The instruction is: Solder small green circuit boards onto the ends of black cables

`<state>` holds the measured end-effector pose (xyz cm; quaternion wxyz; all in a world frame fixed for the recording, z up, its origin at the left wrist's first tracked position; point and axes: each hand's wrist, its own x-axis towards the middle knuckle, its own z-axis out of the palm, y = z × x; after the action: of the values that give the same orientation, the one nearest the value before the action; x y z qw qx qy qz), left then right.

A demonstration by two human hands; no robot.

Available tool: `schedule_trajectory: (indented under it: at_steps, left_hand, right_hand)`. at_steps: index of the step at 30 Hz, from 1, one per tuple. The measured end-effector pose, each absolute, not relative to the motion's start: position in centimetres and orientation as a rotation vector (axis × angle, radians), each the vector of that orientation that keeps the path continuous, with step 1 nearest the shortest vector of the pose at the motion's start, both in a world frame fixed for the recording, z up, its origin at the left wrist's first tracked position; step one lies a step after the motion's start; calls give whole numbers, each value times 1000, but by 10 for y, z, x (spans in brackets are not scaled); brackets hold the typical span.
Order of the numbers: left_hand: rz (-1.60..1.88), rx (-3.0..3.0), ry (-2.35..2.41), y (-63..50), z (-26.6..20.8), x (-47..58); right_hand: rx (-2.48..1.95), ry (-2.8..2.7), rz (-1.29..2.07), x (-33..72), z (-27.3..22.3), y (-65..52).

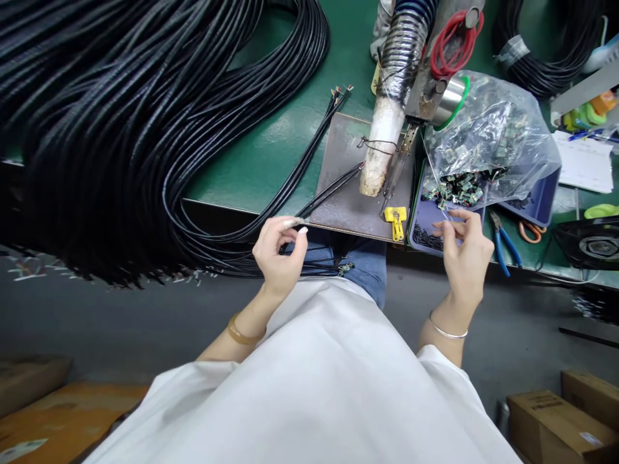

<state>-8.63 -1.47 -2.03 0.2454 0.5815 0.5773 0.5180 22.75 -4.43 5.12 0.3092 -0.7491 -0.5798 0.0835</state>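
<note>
My left hand [279, 252] is at the table's front edge, thumb and index finger nearly together. Whatever they pinch, if anything, is too small to make out. A pale covering wraps its index fingertip. Just beyond it, black cables [333, 187] with stripped ends lie across a grey board [338, 148]. My right hand [464, 251] is above the purple tray [425, 216], fingers closed around a thin solder wire [432, 166] that runs down from a solder spool [449, 103]. Small circuit boards [461, 189] lie in the tray behind the fingers. A soldering iron [399, 167] slants down over the board.
A large bundle of black cables [120, 129] covers the left side. A ribbed duct [403, 58] hangs above the board, near a yellow clip-like tool [396, 222]. Blue-handled cutters [505, 243], a plastic bag [512, 129] and a small fan [592, 241] are on the right.
</note>
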Motion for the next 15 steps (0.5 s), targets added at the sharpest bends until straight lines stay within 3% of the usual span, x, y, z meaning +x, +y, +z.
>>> schedule_trajectory:
  at_steps: [5,8,15]
  left_hand:
    - [1094,2214,1598,46,-15,-77]
    - [996,2230,1591,79,-19,-68]
    - [1681,1380,1486,104,-15,-71]
  right_hand:
    - [-2147,-1556,-48,267,26,-9]
    - [-2118,-1683,-58,273,18,8]
    - [-1961,-1659,163,270,17,-2]
